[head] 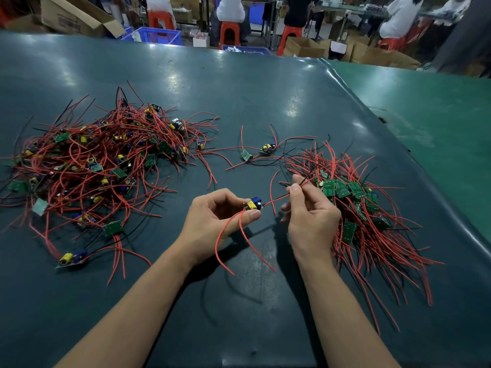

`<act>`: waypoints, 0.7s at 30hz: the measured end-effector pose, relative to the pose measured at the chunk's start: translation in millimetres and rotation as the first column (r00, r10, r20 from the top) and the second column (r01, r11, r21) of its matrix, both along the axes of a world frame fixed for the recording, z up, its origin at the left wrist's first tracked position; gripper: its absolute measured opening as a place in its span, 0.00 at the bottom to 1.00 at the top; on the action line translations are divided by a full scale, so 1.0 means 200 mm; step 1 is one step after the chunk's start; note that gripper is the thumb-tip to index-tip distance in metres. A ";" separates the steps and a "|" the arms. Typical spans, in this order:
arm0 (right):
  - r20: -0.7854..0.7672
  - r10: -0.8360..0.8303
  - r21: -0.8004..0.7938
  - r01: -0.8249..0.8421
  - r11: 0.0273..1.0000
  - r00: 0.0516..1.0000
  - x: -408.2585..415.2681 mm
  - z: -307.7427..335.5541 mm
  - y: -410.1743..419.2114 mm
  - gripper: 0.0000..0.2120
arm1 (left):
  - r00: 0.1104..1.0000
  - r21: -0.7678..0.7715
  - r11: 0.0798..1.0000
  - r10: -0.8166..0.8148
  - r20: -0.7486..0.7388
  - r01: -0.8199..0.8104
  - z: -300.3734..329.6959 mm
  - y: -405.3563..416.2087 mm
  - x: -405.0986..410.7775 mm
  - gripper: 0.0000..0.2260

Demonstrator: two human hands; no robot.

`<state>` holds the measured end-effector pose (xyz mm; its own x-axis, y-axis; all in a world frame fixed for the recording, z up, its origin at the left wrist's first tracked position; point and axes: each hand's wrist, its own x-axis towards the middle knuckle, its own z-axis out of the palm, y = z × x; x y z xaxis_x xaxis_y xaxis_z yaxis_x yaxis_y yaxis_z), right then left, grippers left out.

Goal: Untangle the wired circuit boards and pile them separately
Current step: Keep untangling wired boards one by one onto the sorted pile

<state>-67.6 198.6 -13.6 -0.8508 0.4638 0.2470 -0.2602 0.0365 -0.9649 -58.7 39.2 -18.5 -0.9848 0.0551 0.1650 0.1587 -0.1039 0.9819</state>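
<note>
A big tangled heap of circuit boards (101, 160) with red and black wires covers the table's left side. On the right lies a sorted pile of green boards (353, 205), their red wires fanned out toward me. My left hand (212, 221) pinches a small circuit board (253, 203) with yellow and blue parts, held above the table; two of its red wires hang down below the hand. My right hand (308, 211) pinches that board's red and black wires (279, 199) between thumb and forefinger, just left of the sorted pile.
Two loose wired boards (261, 151) lie at mid-table between the heaps. The dark mat (239, 83) meets a green table surface (438, 115) on the right. Beyond the far edge are cardboard boxes (77, 17), blue crates (159, 35), orange stools and seated people.
</note>
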 end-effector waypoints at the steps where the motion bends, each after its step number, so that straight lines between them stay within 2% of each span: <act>1: -0.006 0.007 0.034 -0.007 0.999 1.000 0.00 0.00 0.00 0.12 | 1.000 -0.011 1.000 -0.006 -0.001 0.006 0.00 0.00 0.00 0.11; 4: 0.017 0.042 0.026 -0.042 0.999 0.999 0.00 0.00 0.00 0.15 | 1.000 -0.018 1.000 -0.024 0.007 0.024 0.01 0.00 0.00 0.09; 7: 0.027 0.083 -0.015 -0.083 0.996 0.996 -0.01 0.00 0.02 0.12 | 0.998 0.006 0.998 -0.059 0.037 0.058 0.01 -0.01 0.00 0.09; 11: 0.010 0.109 0.024 -0.109 0.994 0.994 -0.01 -0.01 0.05 0.12 | 0.992 -0.020 0.993 -0.116 0.039 0.117 0.01 -0.01 0.01 0.07; 16: 0.025 0.084 -0.008 -0.083 0.996 0.996 -0.03 -0.01 0.08 0.09 | 0.991 -0.020 0.991 -0.130 0.024 0.130 0.02 -0.02 0.02 0.07; 21: 0.000 0.073 0.021 -0.073 0.997 0.997 -0.03 -0.01 0.09 0.13 | 0.996 -0.030 0.997 -0.079 -0.041 0.078 0.04 -0.04 0.00 0.08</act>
<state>-73.2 216.3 -16.5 -0.8822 0.3949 0.2564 -0.2635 0.0373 -0.9639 -57.9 30.8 -10.1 -0.9695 0.1369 0.2033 0.1923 -0.0894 0.9773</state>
